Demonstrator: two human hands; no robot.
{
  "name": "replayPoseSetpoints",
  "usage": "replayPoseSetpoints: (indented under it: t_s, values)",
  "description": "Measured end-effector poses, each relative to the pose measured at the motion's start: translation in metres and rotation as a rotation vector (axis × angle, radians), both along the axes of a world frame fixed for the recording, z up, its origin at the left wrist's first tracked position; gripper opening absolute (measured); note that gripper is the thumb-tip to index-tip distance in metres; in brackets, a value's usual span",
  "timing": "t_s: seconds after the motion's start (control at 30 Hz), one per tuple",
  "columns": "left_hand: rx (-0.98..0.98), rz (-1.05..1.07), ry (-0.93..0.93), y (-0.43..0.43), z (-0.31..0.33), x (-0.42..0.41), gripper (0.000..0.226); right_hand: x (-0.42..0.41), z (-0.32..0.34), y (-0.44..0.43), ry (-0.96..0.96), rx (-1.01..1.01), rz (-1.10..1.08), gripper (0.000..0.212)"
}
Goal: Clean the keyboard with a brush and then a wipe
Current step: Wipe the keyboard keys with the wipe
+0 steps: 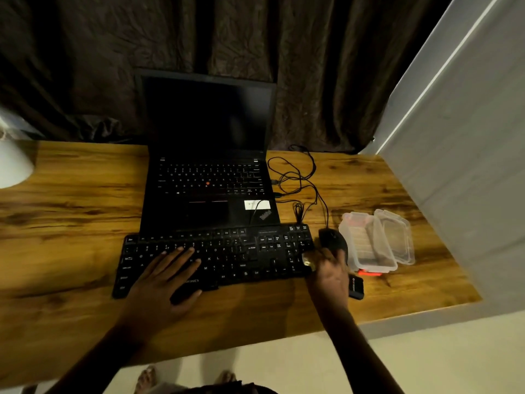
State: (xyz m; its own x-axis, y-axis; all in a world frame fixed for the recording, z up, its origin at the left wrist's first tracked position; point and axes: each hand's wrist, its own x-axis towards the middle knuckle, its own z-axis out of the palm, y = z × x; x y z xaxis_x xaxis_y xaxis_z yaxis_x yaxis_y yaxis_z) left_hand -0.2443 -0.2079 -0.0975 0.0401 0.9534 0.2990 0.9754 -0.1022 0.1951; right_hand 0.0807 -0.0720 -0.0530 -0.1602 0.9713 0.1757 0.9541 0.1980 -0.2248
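Note:
A black external keyboard (227,257) lies across the wooden desk (71,223), in front of an open black laptop (207,172). My left hand (162,282) rests flat on the keyboard's left half with its fingers spread, holding nothing. At the keyboard's right end my right hand (329,271) is blurred and closed around a small brush (308,260). The brush's pale gold tip touches the number-pad keys, and the hand hides its handle. No wipe is clearly visible.
A black mouse (332,240) sits just beyond my right hand, its cable looping back to the laptop. To the right stands an open clear plastic box (377,243), with a red item (369,273) and a black device (356,287) before it. A white lamp shade (14,163) is far left.

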Motion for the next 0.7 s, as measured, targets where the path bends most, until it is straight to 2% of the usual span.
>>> replayPoseSetpoints:
  t_s: [0.17, 0.37, 0.5, 0.6, 0.7]
  values:
    - [0.014, -0.001, -0.005, 0.001, 0.000, 0.000, 0.064, -0.019, -0.001, -0.016, -0.029, 0.123, 0.303, 0.038]
    - [0.029, -0.012, -0.008, 0.000, -0.001, 0.000, 0.064, 0.004, 0.000, -0.001, 0.049, 0.005, -0.084, 0.037]
    - [0.045, -0.016, -0.010, 0.001, -0.002, -0.001, 0.064, -0.010, -0.003, -0.019, -0.045, 0.099, 0.119, 0.029]
    - [0.011, -0.012, -0.007, 0.000, -0.004, -0.002, 0.065, -0.012, -0.002, -0.029, -0.041, 0.116, 0.231, 0.031]
    - [-0.007, -0.008, 0.002, 0.000, -0.004, -0.002, 0.066, 0.002, 0.000, -0.022, -0.027, 0.112, 0.134, 0.027]
